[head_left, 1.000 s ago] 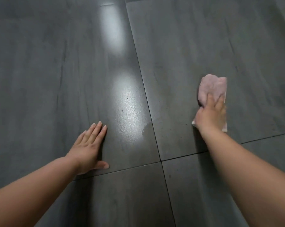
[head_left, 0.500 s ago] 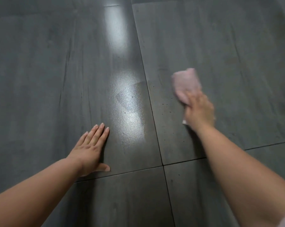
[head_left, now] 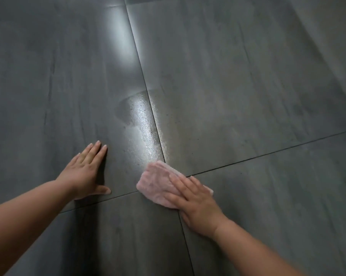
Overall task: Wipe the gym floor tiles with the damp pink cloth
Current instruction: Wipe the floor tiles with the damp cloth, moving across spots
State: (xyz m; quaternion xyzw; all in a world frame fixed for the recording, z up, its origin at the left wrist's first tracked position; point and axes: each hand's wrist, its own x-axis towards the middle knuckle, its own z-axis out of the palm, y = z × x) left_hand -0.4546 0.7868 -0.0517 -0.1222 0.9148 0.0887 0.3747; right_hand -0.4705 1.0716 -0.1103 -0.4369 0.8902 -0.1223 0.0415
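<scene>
The grey floor tiles (head_left: 247,76) fill the whole view, large slabs split by dark grout lines (head_left: 267,154) that cross beneath the cloth. A wet sheen (head_left: 142,120) runs along the grout line beyond the cloth. This suggests that strip is wiped, while the duller tiles around it probably are not.

The left hand (head_left: 86,172) lies flat on the left tile, fingers straight and together, thumb out. It holds nothing and most likely props the person's weight as they lean low.

The right hand (head_left: 196,204) presses down on the pink cloth (head_left: 156,182) with a wide grip, fingers straight rather than curled, so the palm spreads pressure across the fabric. The cloth is folded into a pad and sits where four tiles meet, near the left hand but apart from it.
</scene>
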